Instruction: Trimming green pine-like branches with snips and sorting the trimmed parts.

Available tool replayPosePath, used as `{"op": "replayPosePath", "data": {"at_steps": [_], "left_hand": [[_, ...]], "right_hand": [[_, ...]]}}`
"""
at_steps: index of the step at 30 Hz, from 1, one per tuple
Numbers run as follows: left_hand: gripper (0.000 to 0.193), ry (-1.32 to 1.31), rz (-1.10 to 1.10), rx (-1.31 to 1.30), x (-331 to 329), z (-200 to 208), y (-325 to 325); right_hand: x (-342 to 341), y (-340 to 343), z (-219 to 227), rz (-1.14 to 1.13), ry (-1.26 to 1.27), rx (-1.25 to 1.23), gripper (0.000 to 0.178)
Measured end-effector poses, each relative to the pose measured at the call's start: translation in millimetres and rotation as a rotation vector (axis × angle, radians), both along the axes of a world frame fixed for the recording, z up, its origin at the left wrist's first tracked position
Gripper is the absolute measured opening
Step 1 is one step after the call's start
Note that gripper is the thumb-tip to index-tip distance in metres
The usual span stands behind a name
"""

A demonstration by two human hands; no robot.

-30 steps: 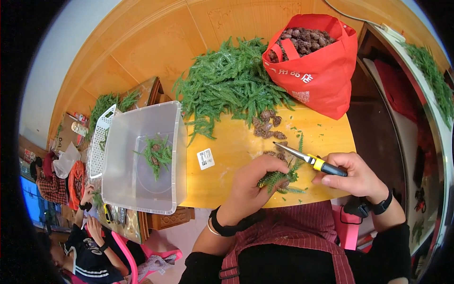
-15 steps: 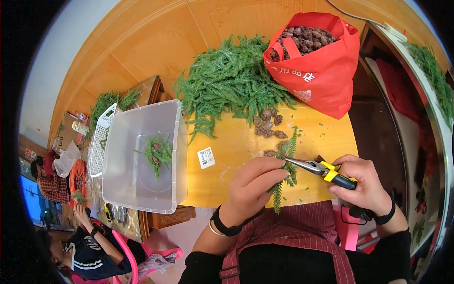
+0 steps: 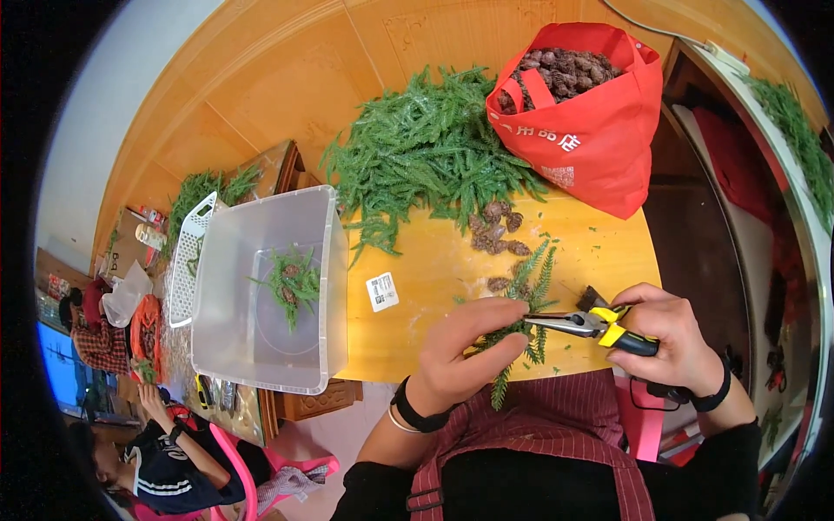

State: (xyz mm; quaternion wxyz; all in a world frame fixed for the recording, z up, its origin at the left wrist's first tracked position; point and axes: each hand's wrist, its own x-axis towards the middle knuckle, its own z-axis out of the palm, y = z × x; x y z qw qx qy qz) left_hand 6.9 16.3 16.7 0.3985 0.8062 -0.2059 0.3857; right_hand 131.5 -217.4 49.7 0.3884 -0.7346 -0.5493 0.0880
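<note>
My left hand [image 3: 465, 343] pinches a green artificial pine sprig [image 3: 539, 286] near the table's front edge; several of its fronds fan out past my fingers. In my right hand [image 3: 669, 334] are pliers [image 3: 627, 339] with yellow and black handles, gripped by the handles. Their steel jaws point left and reach to the sprig beside my left fingertips; what lies between the jaws is too small to make out. A brown pine cone [image 3: 498, 284] lies just beyond my left hand. Farther back sits a small cluster of pine cones [image 3: 493, 227].
A heap of green sprigs [image 3: 426, 143] covers the table's back, beside a red bag [image 3: 582, 148] of pine cones. Left stands a clear plastic box [image 3: 334, 260] holding a sprig with cones [image 3: 291, 282]. A white label [image 3: 381, 292] lies near it. Another person [image 3: 178, 460] sits far left.
The sprig has turned in my left fingers, and its fronds now spread more to the upper right. The pliers' jaws have shifted slightly down and lie more level.
</note>
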Motion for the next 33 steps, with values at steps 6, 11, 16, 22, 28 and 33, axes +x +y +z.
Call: {"op": "replayPosePath", "data": {"at_steps": [6,11,16,22,28,33], "left_hand": [[0.019,-0.025,-0.036,0.016,-0.1,1.8,2.9],[0.017,-0.018,-0.048,0.014,1.3,-0.4,3.5],[0.015,-0.01,-0.064,0.017,2.4,-0.2,4.3],[0.016,-0.002,-0.106,-0.004,4.3,-3.1,5.4],[0.029,0.098,-0.18,-0.068,2.3,-3.5,10.2],[0.035,0.324,-0.272,-0.273,-1.2,0.2,7.9]], "right_hand": [[1.5,0.9,1.2,0.017,-0.009,-0.003,0.023],[-1.0,6.2,4.9,-0.021,0.001,0.028,0.027],[0.9,6.6,4.7,-0.025,-0.042,0.035,0.027],[5.8,3.9,8.6,0.038,-0.017,-0.011,0.026],[12.7,-0.8,16.1,0.126,0.298,-0.191,0.026],[28.4,-9.4,18.8,0.259,0.577,-0.436,0.012]]}}
